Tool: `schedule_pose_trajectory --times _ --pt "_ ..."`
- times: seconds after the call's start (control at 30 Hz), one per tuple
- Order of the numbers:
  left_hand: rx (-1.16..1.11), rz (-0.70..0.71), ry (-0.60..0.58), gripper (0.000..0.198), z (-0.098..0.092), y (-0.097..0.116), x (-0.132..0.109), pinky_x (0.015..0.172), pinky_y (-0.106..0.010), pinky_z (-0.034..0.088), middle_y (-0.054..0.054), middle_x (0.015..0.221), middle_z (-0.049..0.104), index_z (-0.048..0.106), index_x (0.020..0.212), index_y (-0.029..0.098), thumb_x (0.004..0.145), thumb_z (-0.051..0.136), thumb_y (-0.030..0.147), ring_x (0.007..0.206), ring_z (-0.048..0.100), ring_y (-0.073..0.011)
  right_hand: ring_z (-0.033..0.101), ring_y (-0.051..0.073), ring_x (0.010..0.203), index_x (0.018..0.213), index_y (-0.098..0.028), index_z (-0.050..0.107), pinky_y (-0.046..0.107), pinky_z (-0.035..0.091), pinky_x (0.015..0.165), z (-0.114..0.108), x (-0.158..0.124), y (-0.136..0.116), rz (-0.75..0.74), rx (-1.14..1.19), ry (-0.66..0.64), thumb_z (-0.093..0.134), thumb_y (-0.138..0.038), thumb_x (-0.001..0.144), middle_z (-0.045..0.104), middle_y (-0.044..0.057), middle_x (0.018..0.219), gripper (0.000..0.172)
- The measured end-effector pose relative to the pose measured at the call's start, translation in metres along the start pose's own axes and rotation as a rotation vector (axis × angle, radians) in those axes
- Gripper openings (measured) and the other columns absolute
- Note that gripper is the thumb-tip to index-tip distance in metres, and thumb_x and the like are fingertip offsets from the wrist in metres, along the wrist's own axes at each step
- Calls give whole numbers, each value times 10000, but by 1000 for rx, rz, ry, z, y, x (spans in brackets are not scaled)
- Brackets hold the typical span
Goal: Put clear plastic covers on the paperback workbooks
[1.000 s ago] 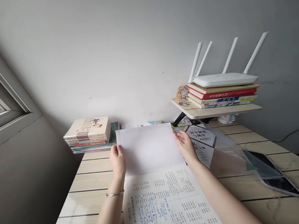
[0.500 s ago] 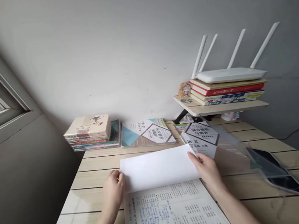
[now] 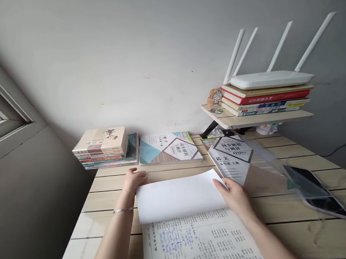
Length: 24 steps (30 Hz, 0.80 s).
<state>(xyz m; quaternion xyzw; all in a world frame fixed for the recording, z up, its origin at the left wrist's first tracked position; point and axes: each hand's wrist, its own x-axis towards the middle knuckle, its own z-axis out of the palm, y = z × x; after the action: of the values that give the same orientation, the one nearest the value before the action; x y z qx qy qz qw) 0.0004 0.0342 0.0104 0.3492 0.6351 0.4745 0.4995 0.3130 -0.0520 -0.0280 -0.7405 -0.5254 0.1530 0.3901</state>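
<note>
R hand (image 3: pixel 236 194) pinches smooth, white, bent paper sheet (image 3: pixel 179 197) over flat, white, printed page (image 3: pixel 205 249); L hand (image 3: pixel 134 180) loose by sheet's corner.

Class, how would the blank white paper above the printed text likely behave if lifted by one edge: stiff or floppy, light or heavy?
The blank white paper would probably flop, since its upper edge curves near the right hand. It looks light, as that hand merely pinches its side. It might crease easily, its edge appearing thin.
</note>
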Motion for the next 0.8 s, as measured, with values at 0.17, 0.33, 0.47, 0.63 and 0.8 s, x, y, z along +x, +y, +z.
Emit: schedule_pose_trajectory --times 0.17,0.33,0.47,0.63,0.8 --pt "-104 48 -69 359 3 -8 3 624 -314 526 -56 749 657 520 845 143 547 708 75 579 627 -144 369 138 488 561 -236 377 243 298 495 -3 17 -9 -53 -149 -76 417 -548 776 443 -24 494 381" --pt "-142 175 -79 296 7 -16 2 613 -280 510 -25 766 628 532 813 157 588 718 207 572 610 -113 435 160 518 553 -239 406 253 304 511 3 29 -16 -21 -220 -166 400 -508 793 510 -3 533 360" --pt "-127 252 -82 366 8 -17 -2 628 -268 501 -26 818 625 544 840 164 599 726 371 616 621 -115 424 161 514 553 -243 407 257 315 518 6 29 -17 2 -233 -162 408 -520 791 488 -15 519 365" --pt "-104 368 -70 343 8 -13 -11 581 -246 476 -3 761 608 514 821 172 702 638 469 587 622 -116 499 170 616 523 -230 432 281 391 611 12 32 -15 -71 -156 -54 447 -526 750 544 30 685 373" --pt "-145 385 -144 419 6 -11 -15 636 -262 488 -57 910 664 523 1010 175 763 581 509 653 651 -130 534 245 983 480 -213 462 333 384 876 20 41 -7 -89 22 -39 528 -493 658 574 103 974 338"
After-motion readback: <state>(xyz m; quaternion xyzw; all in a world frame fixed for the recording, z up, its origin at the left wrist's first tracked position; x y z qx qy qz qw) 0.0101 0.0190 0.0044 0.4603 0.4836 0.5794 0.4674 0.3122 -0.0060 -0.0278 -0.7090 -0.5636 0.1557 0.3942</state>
